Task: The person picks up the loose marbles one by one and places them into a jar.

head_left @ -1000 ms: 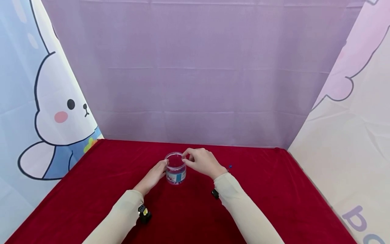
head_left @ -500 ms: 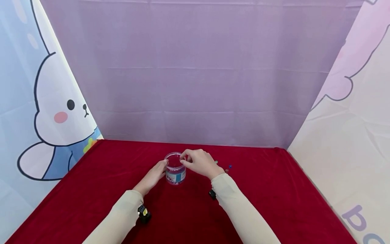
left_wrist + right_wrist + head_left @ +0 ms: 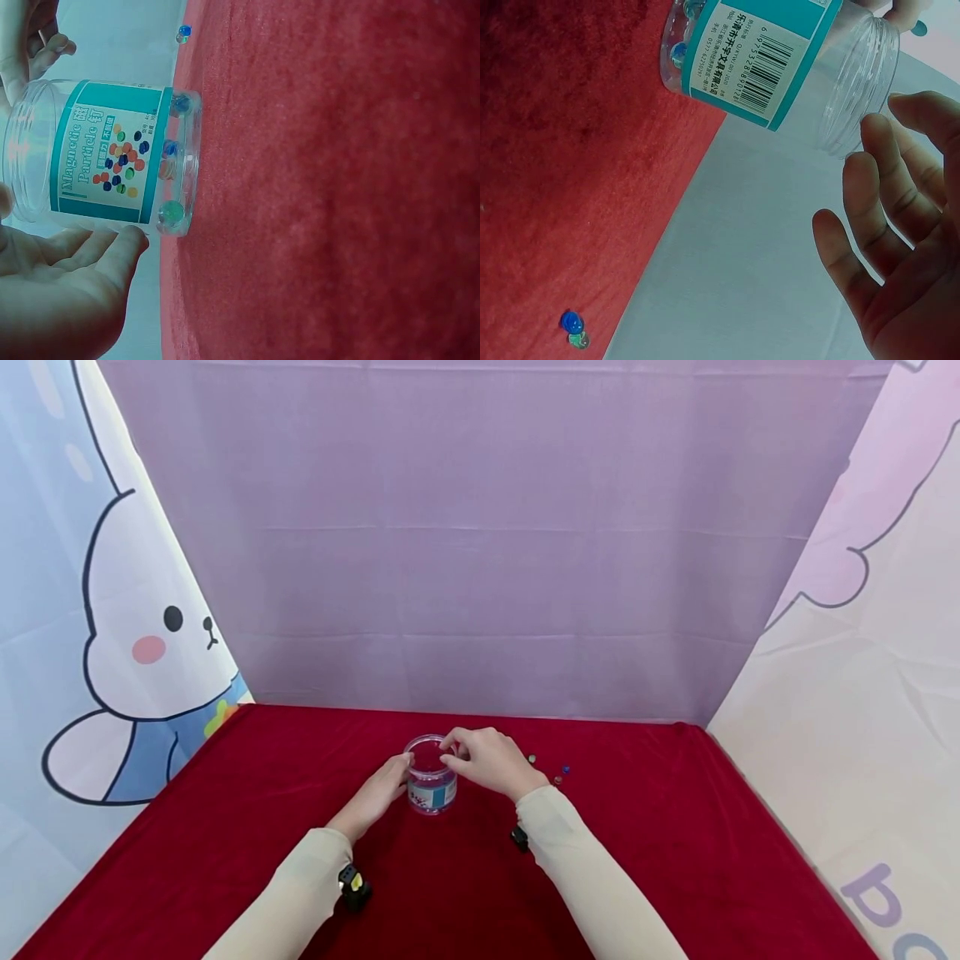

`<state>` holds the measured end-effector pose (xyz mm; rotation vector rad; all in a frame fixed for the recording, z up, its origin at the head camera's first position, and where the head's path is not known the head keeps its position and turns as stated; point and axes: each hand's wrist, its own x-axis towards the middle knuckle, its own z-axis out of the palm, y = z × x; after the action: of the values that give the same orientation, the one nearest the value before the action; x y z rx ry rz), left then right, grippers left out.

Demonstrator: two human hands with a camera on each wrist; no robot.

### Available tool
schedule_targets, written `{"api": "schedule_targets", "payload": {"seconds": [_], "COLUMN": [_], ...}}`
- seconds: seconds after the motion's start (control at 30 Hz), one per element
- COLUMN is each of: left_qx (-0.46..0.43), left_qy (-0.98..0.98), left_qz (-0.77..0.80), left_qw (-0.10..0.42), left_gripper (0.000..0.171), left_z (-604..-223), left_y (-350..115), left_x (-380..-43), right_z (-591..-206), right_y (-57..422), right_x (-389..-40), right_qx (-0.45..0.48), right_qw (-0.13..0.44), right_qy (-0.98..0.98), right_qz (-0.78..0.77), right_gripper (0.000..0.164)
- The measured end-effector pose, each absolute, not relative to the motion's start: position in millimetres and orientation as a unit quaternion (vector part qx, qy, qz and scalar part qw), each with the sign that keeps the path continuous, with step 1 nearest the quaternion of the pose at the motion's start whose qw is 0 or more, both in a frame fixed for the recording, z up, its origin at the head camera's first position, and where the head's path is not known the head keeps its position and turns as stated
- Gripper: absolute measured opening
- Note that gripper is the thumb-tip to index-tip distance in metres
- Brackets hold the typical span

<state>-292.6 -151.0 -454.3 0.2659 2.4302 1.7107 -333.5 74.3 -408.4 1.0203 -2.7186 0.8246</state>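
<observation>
A clear, open-topped plastic jar (image 3: 427,781) with a teal and white label stands upright on the red cloth. Several glass marbles, among them a green one (image 3: 172,213) and a blue one (image 3: 170,148), lie at its bottom. My left hand (image 3: 380,789) holds the jar's left side, thumb at the rim and fingers along the wall. Over the right of the mouth is my right hand (image 3: 491,762), thumb and forefinger apart, nothing visible between them. Its other fingers (image 3: 864,187) are loosely bent beside the threaded rim.
To the right of my right hand, three loose marbles lie on the cloth: a pale green one (image 3: 532,759), a blue one (image 3: 566,769) and a brownish one (image 3: 557,781). A purple curtain (image 3: 480,568) hangs behind the red-covered table (image 3: 660,852), with printed cloths on both sides.
My right hand has shifted slightly left over the jar's mouth; its thumb and forefinger have parted, and the small brownish marble between them is gone from view. My left hand stays put.
</observation>
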Motion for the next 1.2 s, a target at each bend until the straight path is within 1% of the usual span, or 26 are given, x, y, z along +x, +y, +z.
{"api": "schedule_targets", "payload": {"seconds": [0.47,0.7,0.9,1.2], "left_qx": [0.096,0.094,0.091,0.092], "left_qy": [0.807,0.81,0.809,0.811], "left_qz": [0.577,0.575,0.576,0.572], "left_qw": [0.078,0.076,0.074,0.08], "left_gripper": [0.066,0.065,0.064,0.063], "left_z": [-453,-455,-456,-456], "left_y": [-152,-152,-153,-153], "left_x": [-291,-291,-292,-292], "right_z": [-411,-409,-410,-415], "right_y": [88,102,114,133], "right_x": [-330,-327,-325,-323], "right_qx": [0.318,0.321,0.317,0.308], "right_qw": [0.06,0.066,0.067,0.067], "right_qy": [-0.905,-0.908,-0.912,-0.917], "right_qz": [0.276,0.262,0.252,0.246], "right_gripper": [0.026,0.025,0.028,0.026]}}
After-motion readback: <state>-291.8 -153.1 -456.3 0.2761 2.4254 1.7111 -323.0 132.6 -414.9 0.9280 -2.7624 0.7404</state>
